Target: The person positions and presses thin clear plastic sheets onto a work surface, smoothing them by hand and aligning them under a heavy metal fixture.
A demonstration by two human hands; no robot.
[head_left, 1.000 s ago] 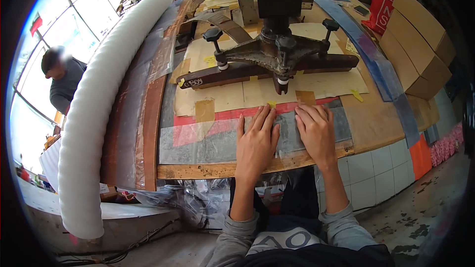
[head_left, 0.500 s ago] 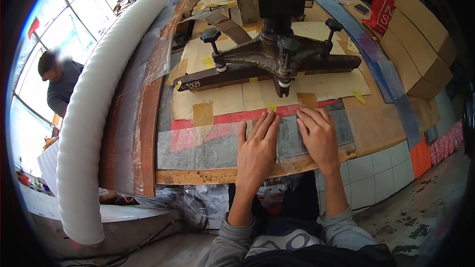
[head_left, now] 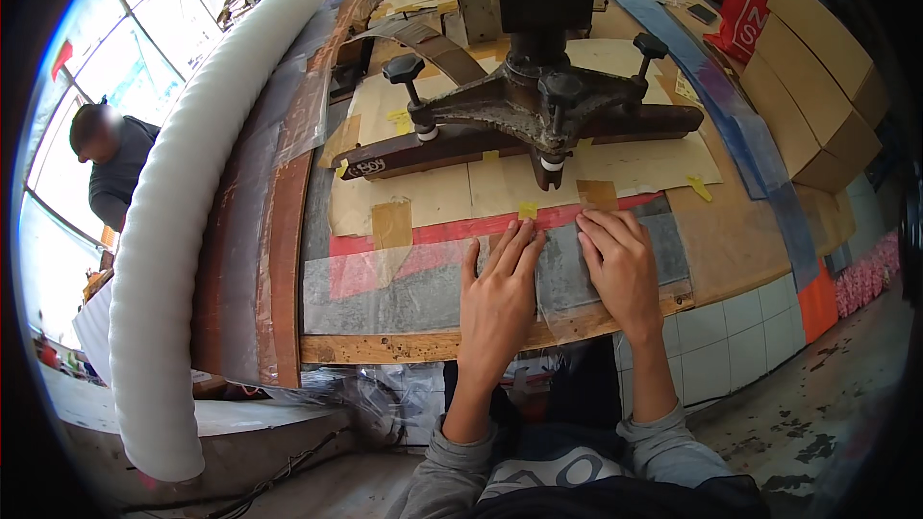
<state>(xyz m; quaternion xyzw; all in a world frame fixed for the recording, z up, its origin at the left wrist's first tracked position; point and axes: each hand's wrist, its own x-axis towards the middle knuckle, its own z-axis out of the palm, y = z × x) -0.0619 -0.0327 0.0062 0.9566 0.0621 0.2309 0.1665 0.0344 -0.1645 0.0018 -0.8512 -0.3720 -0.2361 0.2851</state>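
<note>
My left hand (head_left: 498, 293) lies on a clear plastic sheet (head_left: 561, 274) over the grey work surface. Its fingers are stretched forward, tips at a small yellow tape piece (head_left: 528, 210) on the edge of a cream board (head_left: 437, 197). To its right, my right hand (head_left: 620, 264) rests with fingers extended and slightly bent, tips just below a brown tape patch (head_left: 597, 195). Neither hand visibly grips anything. A red strip (head_left: 461, 232) runs along the board's near edge. Beyond my fingers, a dark metal press head (head_left: 548, 111) with knobs carries a long bar above the board.
A thick white foam roll (head_left: 173, 231) stretches along the left side. Cardboard boxes (head_left: 808, 86) and a red bag (head_left: 745, 10) stand at the right. A phone (head_left: 702, 13) lies at the far right. Beyond the roll, another person (head_left: 115, 159) looks down.
My hands stay in almost the same place and pose. The person at the left has shifted slightly, head lower. The view has moved a little.
</note>
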